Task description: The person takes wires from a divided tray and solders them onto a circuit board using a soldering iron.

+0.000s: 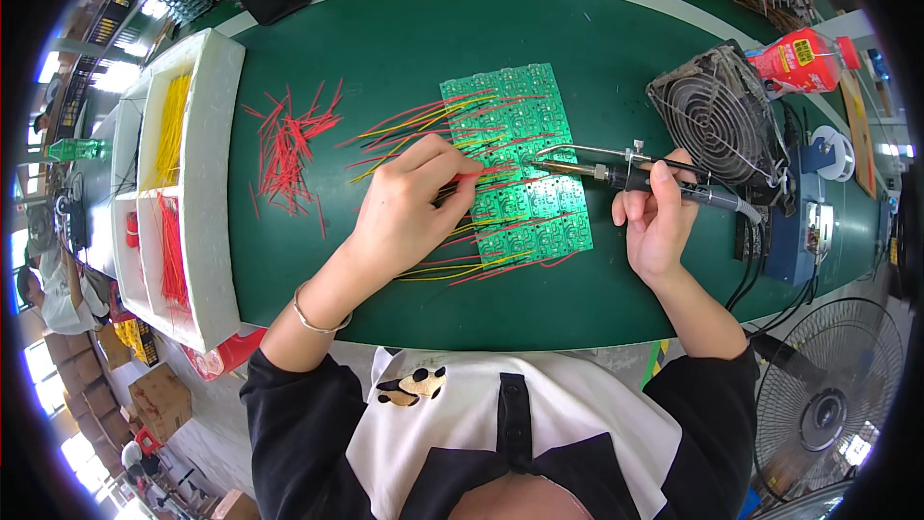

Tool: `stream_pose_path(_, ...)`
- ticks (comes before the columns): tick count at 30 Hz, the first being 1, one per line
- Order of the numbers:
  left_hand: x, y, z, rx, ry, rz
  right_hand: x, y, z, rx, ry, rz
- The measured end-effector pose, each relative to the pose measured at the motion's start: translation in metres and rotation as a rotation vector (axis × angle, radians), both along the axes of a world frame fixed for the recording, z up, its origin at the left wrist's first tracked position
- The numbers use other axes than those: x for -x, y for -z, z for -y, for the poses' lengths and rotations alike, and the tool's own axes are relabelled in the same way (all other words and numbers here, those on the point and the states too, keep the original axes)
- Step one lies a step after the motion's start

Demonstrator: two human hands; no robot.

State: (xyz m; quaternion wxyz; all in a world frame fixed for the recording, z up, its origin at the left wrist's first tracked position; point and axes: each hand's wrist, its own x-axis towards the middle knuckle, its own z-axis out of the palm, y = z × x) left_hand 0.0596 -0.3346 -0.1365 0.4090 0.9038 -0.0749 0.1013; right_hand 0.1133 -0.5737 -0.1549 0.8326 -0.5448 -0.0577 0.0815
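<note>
A green panel of small circuit boards (556,210) lies on the table in front of me. Thin red, yellow and black wires (423,120) stick out from its left side in rows. My left hand (414,197) reaches over these wires, its thumb and fingertips pinched on a red wire (496,169) at the board. In my right hand (659,217) is a soldering iron (602,172) with a thin curved metal feed tube above it. The iron points left, its tip at the middle of the panel close to the red wire. Whether the tip touches the board is too small to tell.
Loose red wires (292,149) lie left of the panel. A white foam tray (219,193) with yellow and red wires stands at the left edge. To the right are a small fan (707,116), a red-labelled bottle (804,63), a blue soldering station (804,250) and a floor fan (823,414).
</note>
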Motion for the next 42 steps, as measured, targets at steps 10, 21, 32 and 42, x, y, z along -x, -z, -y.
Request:
stream_pose_path(10,-0.004,-0.023,-0.022,0.031,0.011,-0.087,0.000,-0.001,0.001,0.011,0.047,-0.055)
stream_pose_path(21,0.037,-0.051,-0.055,0.021,-0.476,-0.124,0.013,-0.005,0.016,0.008,0.065,-0.071)
stream_pose_path(32,0.032,0.005,0.026,0.088,-0.108,0.081,0.019,-0.003,0.016,-0.023,-0.004,-0.119)
stream_pose_path(42,0.033,0.007,0.023,0.115,-0.123,0.019,0.021,-0.002,0.018,-0.019,-0.018,-0.097)
